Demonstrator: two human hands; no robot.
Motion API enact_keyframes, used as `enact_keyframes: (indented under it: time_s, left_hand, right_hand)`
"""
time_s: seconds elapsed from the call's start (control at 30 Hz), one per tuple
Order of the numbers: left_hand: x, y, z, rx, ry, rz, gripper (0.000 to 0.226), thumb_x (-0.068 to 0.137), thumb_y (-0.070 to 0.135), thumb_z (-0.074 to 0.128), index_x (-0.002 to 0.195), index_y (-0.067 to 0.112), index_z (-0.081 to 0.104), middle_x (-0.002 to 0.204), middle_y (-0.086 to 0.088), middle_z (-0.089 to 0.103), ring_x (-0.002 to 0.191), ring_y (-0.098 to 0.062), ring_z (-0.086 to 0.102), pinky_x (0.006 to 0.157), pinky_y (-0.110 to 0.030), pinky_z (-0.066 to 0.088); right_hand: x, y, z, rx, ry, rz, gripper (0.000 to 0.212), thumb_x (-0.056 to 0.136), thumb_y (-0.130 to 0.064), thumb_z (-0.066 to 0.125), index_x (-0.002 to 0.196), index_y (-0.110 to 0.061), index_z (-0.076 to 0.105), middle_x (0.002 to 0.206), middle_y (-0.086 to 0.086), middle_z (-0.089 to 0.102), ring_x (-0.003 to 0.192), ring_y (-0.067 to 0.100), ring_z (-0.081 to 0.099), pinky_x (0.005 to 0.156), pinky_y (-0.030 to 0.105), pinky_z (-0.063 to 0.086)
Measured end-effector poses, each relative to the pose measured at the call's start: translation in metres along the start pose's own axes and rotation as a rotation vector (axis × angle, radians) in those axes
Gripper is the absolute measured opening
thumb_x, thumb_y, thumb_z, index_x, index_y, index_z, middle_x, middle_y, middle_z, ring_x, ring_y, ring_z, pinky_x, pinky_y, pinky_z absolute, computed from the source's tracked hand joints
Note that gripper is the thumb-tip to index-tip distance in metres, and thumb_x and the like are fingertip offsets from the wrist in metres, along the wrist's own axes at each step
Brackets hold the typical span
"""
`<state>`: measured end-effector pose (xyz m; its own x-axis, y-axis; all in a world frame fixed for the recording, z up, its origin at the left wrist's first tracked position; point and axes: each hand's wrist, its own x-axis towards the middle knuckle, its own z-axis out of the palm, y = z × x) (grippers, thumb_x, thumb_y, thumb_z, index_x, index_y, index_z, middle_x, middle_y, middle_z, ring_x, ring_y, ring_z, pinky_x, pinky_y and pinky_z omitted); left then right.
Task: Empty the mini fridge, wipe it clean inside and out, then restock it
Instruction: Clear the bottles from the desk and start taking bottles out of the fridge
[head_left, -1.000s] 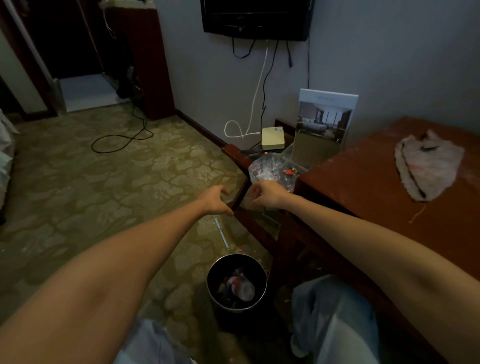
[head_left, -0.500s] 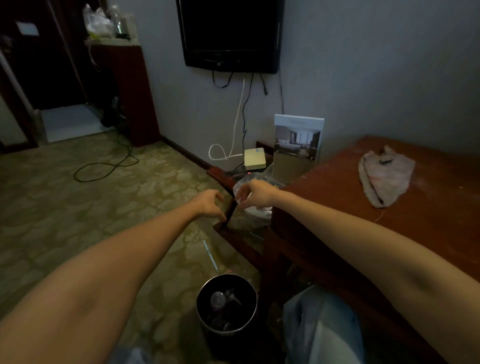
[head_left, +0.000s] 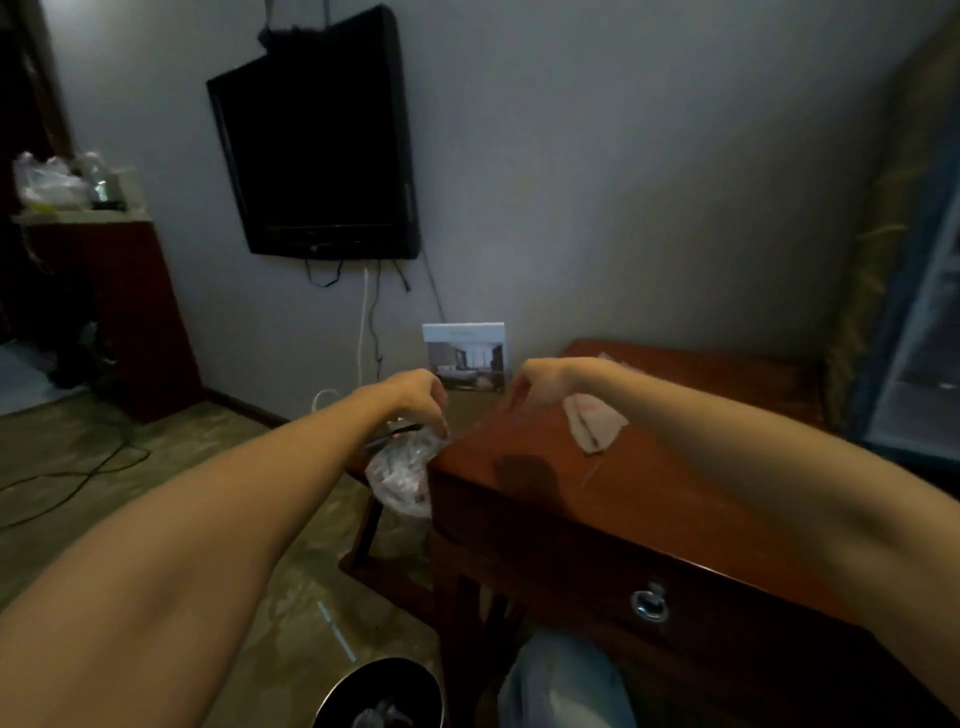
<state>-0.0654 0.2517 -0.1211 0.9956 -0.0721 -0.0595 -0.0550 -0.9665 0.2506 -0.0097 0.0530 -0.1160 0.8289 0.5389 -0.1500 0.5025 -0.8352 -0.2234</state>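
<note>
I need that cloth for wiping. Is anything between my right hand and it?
Nothing visible. The right hand is close beside the cloth on the desk; the plastic bag hangs from the left hand, off to the side.

— What does the person wear on the arms?
— Both arms are bare. The left forearm (head_left: 218, 519) and the right forearm (head_left: 753, 467) are uncovered from the edge of the view to the wrists.
— And the hands?
— The left hand (head_left: 418, 389) and the right hand (head_left: 540, 376) are bare too. The fingers (head_left: 439, 410) are blurred, so I cannot tell small details on them.
— Is any clothing visible?
— Yes. At the bottom, one leg (head_left: 566, 686) is in trousers of pale blue-grey cloth, similar to washed denim, with soft folds.
— Anything more?
— Some fine short hairs show along the upper edge of the right forearm, near the wrist.
</note>
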Motion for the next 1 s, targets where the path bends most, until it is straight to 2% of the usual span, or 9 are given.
enact_keyframes:
  time_s: [0.1,0.2,0.33,0.4,0.5,0.67,0.77,0.9,1.0]
  left_hand:
    - [0.014,0.052,-0.002,0.025,-0.013,0.096,0.039,0.072,0.028,0.083,0.105,0.019,0.067,0.105,-0.003,0.066,0.086,-0.019,0.060,0.070,-0.029,0.051]
    - [0.025,0.112,0.004,0.042,0.002,0.219,0.039,0.073,0.025,0.082,0.108,0.016,0.068,0.111,-0.004,0.068,0.092,-0.018,0.062,0.078,-0.029,0.051]
    - [0.036,0.196,0.017,0.076,-0.032,0.391,0.057,0.073,0.027,0.083,0.124,0.014,0.060,0.121,-0.004,0.061,0.108,-0.023,0.059,0.088,-0.032,0.050]
    - [0.041,0.236,0.022,0.073,-0.044,0.470,0.056,0.073,0.027,0.082,0.123,0.015,0.060,0.120,-0.004,0.061,0.106,-0.023,0.060,0.087,-0.037,0.053]
    - [0.046,0.293,0.028,0.044,-0.044,0.579,0.054,0.074,0.028,0.081,0.123,0.015,0.059,0.115,-0.001,0.061,0.108,-0.022,0.060,0.083,-0.030,0.050]
    - [0.046,0.370,0.054,0.008,-0.053,0.725,0.056,0.075,0.031,0.080,0.124,0.017,0.056,0.119,-0.005,0.062,0.108,-0.023,0.059,0.085,-0.031,0.047]
    - [0.051,0.396,0.077,0.018,-0.078,0.757,0.060,0.073,0.033,0.081,0.125,0.017,0.055,0.121,-0.006,0.061,0.109,-0.024,0.058,0.085,-0.032,0.048]
    - [0.064,0.414,0.089,-0.006,-0.123,0.749,0.065,0.074,0.033,0.082,0.129,0.019,0.052,0.125,-0.006,0.056,0.112,-0.026,0.056,0.085,-0.033,0.049]
    - [0.069,0.420,0.087,-0.099,-0.152,0.750,0.069,0.076,0.032,0.081,0.134,0.019,0.046,0.125,-0.005,0.056,0.112,-0.024,0.056,0.089,-0.035,0.050]
  right_hand:
    - [-0.040,0.048,-0.021,0.018,-0.036,0.150,0.033,0.085,-0.016,0.072,0.117,-0.012,0.067,0.109,0.001,0.063,0.099,0.017,0.058,0.076,0.029,0.048]
    - [-0.088,0.094,-0.034,0.015,0.032,0.268,0.034,0.083,-0.025,0.075,0.115,-0.016,0.068,0.108,-0.006,0.062,0.097,0.014,0.059,0.082,0.030,0.049]
    - [-0.158,0.152,-0.048,0.116,0.109,0.445,0.027,0.081,-0.025,0.076,0.107,-0.018,0.069,0.095,-0.004,0.065,0.086,0.012,0.063,0.081,0.031,0.051]
    - [-0.194,0.181,-0.054,0.176,0.142,0.514,0.025,0.084,-0.021,0.074,0.108,-0.016,0.069,0.098,-0.002,0.065,0.088,0.013,0.063,0.078,0.027,0.052]
    - [-0.245,0.222,-0.059,0.247,0.207,0.623,0.030,0.085,-0.020,0.072,0.114,-0.014,0.068,0.107,0.001,0.066,0.097,0.015,0.062,0.077,0.026,0.049]
    - [-0.307,0.285,-0.064,0.269,0.467,0.824,0.025,0.083,-0.022,0.074,0.103,-0.008,0.069,0.103,0.010,0.068,0.082,0.015,0.060,0.073,0.030,0.048]
    - [-0.330,0.315,-0.068,0.270,0.704,1.001,0.037,0.085,-0.029,0.070,0.113,-0.005,0.065,0.109,0.014,0.066,0.093,0.027,0.063,0.079,0.039,0.054]
    - [-0.338,0.349,-0.076,0.363,1.076,1.149,0.067,0.082,-0.045,0.071,0.133,-0.010,0.047,0.129,0.016,0.055,0.112,0.034,0.057,0.087,0.037,0.051]
    - [-0.326,0.363,-0.072,0.453,1.168,1.198,0.096,0.081,-0.047,0.072,0.150,-0.007,0.020,0.153,0.018,0.028,0.135,0.036,0.036,0.106,0.043,0.040]
